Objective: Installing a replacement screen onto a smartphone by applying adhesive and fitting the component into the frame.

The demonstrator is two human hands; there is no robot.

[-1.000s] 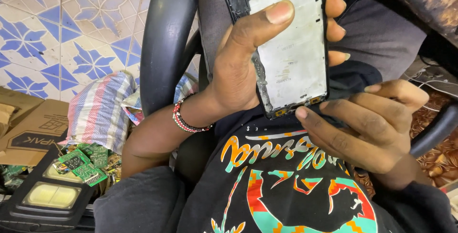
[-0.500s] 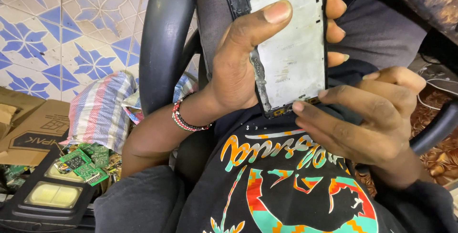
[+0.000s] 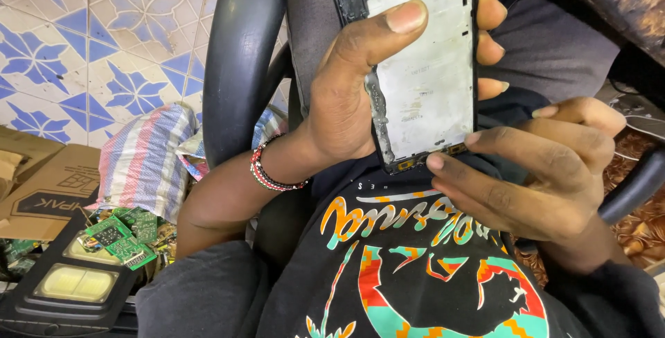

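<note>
One stripped phone frame, a flat grey metal plate w/ black plastic edging (image 3: 422, 68), is the only thing in hand; it sits up in front of the chest, well off any surface. Long axis runs near upright in the head view, slightly tilted, camera-cutout end at top, connector end w/ small gold contacts at the bottom. Bare inner face is toward the camera.

Left hand (image 3: 346, 95) has it: grip closed round the frame's long edges, thumb pressed across the plate near the top, three fingertips showing past the far edge. Palm is on the left side of the frame, so the frame lies to the right of the wrist.

Right hand (image 3: 540, 172) is below and right of the frame, holding nothing that shows. Two fingertips meet the bottom edge at the connector end, index on the lower right corner, next finger just under the contacts. Rest of that grip is loosely curled. So the right hand is nearer the bottom end; the left covers the middle and upper part.

Outward: 1 red, white and black beaded bracelet (image 3: 267, 172) on the left wrist; 1 black printed shirt (image 3: 415, 269); 1 black office chair (image 3: 239, 68) w/ 2 armrests visible; 1 striped cloth bundle (image 3: 142, 154) on the blue-patterned tile floor (image 3: 104, 40); approx 3 green circuit boards (image 3: 121, 237) beside a flat cardboard box (image 3: 48, 192).
</note>
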